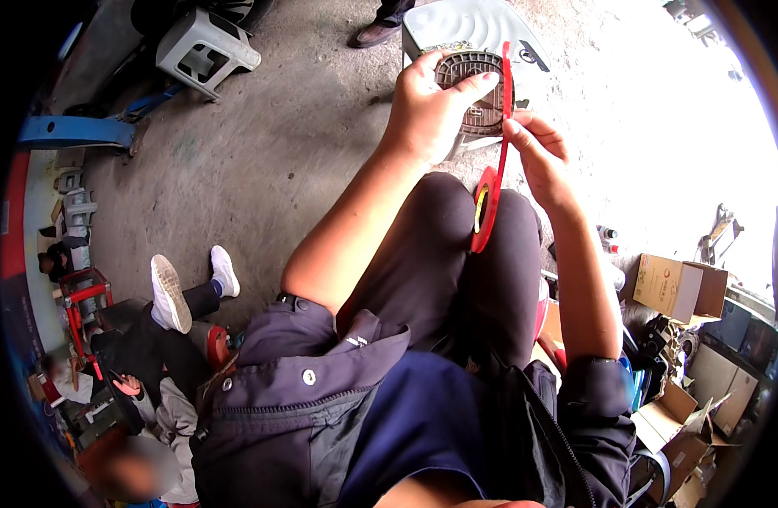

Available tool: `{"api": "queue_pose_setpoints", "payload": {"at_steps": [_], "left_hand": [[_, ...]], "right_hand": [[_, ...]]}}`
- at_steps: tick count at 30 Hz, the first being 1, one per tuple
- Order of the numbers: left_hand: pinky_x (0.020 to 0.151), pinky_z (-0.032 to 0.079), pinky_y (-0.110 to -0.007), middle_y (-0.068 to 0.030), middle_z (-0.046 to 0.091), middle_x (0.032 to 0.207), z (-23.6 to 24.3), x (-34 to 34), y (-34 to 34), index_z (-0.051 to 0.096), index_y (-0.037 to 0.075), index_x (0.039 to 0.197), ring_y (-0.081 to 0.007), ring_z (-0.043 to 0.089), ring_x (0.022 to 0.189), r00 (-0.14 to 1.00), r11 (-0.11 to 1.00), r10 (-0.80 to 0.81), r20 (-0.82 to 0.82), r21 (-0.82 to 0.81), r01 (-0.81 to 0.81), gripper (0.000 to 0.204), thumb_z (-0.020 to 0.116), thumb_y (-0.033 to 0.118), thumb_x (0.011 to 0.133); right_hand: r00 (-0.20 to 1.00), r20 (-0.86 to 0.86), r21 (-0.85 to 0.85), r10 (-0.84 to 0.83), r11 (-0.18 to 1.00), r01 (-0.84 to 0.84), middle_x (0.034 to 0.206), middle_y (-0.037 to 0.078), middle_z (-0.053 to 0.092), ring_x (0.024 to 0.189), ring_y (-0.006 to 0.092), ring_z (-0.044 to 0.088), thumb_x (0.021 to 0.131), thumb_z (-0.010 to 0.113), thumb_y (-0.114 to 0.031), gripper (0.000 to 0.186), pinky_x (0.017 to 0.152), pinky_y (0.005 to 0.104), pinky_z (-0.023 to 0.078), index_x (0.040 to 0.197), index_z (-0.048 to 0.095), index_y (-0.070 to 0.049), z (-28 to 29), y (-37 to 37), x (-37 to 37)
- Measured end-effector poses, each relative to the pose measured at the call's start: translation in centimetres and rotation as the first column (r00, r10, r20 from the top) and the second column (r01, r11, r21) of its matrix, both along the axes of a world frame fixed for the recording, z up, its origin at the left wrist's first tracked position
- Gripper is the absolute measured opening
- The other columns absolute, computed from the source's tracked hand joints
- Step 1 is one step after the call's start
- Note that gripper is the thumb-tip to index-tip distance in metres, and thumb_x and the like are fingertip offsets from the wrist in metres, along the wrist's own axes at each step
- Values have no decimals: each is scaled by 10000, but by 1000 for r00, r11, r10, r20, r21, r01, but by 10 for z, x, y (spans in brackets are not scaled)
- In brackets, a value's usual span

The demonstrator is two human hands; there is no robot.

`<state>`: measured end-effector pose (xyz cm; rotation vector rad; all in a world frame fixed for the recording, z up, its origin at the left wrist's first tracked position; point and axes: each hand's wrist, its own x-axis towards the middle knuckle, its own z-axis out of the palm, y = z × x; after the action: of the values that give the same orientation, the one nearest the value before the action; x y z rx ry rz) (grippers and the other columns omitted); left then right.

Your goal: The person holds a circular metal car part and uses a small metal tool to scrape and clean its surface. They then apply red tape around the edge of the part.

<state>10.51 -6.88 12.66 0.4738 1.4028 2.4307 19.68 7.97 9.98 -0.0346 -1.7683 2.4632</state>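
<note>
My left hand grips a dark brown oval cover with a ribbed face and a toothed rim, the thumb lying across its face. A strip of red tape runs along the cover's right edge and sticks up past its top. Fingers and thumb of my right hand pinch that strip beside the cover's lower right edge. From there the strip leads down to a red tape roll with a yellow inner ring, hanging over my knees. Whether the tape is stuck to the edge, I cannot tell.
Just beyond my hands stands a light grey plastic stool. Another stool and a blue metal arm are at the far left. A person sits at lower left; another person's shoe shows ahead. Cardboard boxes lie right.
</note>
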Motion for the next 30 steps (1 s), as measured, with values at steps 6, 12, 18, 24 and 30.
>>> {"api": "queue_pose_setpoints", "payload": {"at_steps": [6, 12, 18, 24, 30], "left_hand": [[735, 585, -291, -76, 680, 965, -11, 7, -2, 603, -15, 1061, -146, 677, 833, 995, 1000, 7, 104, 2, -7, 166, 631, 13, 900], [682, 561, -251, -48, 676, 977, -29, 5, -8, 592, 4, 1114, -128, 665, 825, 998, 996, 58, 28, -72, -56, 240, 664, 58, 891], [740, 574, -275, -82, 676, 977, -19, -5, -14, 577, -8, 1095, -154, 676, 848, 980, 1000, 6, 197, 15, -10, 208, 616, -7, 891], [805, 577, -337, -127, 645, 1053, -14, -13, -21, 495, -29, 1162, -195, 666, 925, 977, 996, -81, 198, 39, 75, 278, 563, -51, 894], [803, 566, -306, -104, 662, 1023, -6, -17, -30, 526, -33, 1151, -169, 671, 888, 968, 989, -115, 222, -60, 132, 275, 602, -31, 887]], "right_hand": [[998, 52, 83, -31, 996, 26, 903, -1, 648, 850, 63, 554, 938, 650, -163, 155, 795, 225, 435, 960, 657, -10, -9, -6, -1], [997, 46, 282, -65, 958, 49, 933, 24, 656, 874, 109, 566, 983, 563, -258, 298, 820, 267, 441, 1065, 654, 13, -6, -2, -8], [891, -98, 536, -443, 731, 423, 913, 70, 682, 806, 125, 602, 942, 599, -253, 297, 728, 275, 472, 1065, 659, 12, -60, 111, -73], [884, 34, 886, -465, 424, 189, 987, 216, 624, 842, 232, 587, 883, 667, -244, 405, 729, 385, 485, 1134, 529, 41, -190, 233, -190], [833, 6, 944, -553, 278, 178, 887, 204, 678, 821, 285, 658, 828, 723, -333, 447, 755, 402, 515, 1014, 601, 54, -219, 253, -220]]}}
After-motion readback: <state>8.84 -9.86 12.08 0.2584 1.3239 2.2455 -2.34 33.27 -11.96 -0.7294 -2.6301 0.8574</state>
